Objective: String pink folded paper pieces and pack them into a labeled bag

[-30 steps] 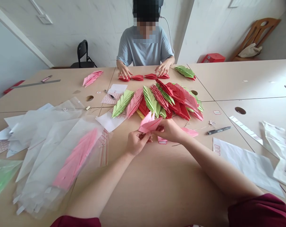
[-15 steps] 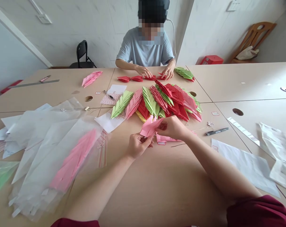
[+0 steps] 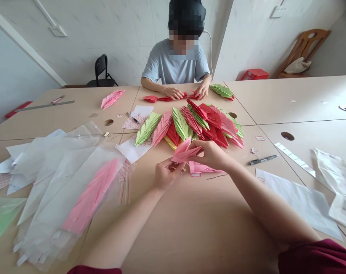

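Fingers point(image 3: 194, 144) of the right hand point(image 3: 210, 155) were closed in a pinch on the upper edge of a folded pink paper piece point(image 3: 184, 153), which was held just above the light wood table point(image 3: 190, 228). Fingers point(image 3: 178, 166) of the left hand point(image 3: 167, 175) were curled and touching the lower end of the same piece; the firmness of their grip could not be determined.

Directly beneath the hands lay a pink folded paper strip point(image 3: 203, 168) with a small red-edged label point(image 3: 195, 174). Just beyond the hands was a large spread of folded red, pink and green paper pieces point(image 3: 201, 127), and at its left edge lay a white sheet point(image 3: 131, 150). To the right of the hands lay a black pen point(image 3: 263, 160). To the left, clear plastic bags point(image 3: 47, 182) were piled on the table, one with folded pink paper inside point(image 3: 90, 196).

Across the table sat a co-worker in a pale blue T-shirt point(image 3: 175, 66). The co-worker's hands point(image 3: 173, 92) rested on a row of folded red paper pieces point(image 3: 151, 99), just beside a stack of folded green paper point(image 3: 221, 90).
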### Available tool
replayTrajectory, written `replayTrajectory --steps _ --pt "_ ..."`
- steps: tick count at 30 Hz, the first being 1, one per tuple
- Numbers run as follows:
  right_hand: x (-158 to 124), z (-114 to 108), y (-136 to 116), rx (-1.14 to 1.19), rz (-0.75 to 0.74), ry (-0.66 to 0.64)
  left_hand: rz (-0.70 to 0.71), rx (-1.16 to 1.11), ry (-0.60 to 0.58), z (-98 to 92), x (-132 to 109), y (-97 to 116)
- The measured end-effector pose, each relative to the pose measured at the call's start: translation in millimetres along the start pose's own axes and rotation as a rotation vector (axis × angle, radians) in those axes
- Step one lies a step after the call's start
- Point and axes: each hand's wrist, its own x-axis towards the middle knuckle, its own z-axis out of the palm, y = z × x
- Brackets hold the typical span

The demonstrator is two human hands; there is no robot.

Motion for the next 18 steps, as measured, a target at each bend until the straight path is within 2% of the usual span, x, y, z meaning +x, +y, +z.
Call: replayTrajectory --steps 5,9,12,18 --pt "0.4 17.7 1.6 -0.063 -0.156 0.006 -0.053 -0.046 0.029 -2.6 3.0 -2.9" --pt "-1.5 14.0 0.3 -0.058 -0.288 -0.143 -0.009 0.052 0.107 -7.9 5.3 -4.6" --pt "-3.0 8.7 -2.4 -0.083 -0.265 -0.152 -0.022 0.048 0.111 -9.1 6.1 -0.9" --pt "-1.9 10.3 -4.8 -0.049 -0.141 0.036 -0.051 -0.005 0.042 -6.3 4.9 10.5"
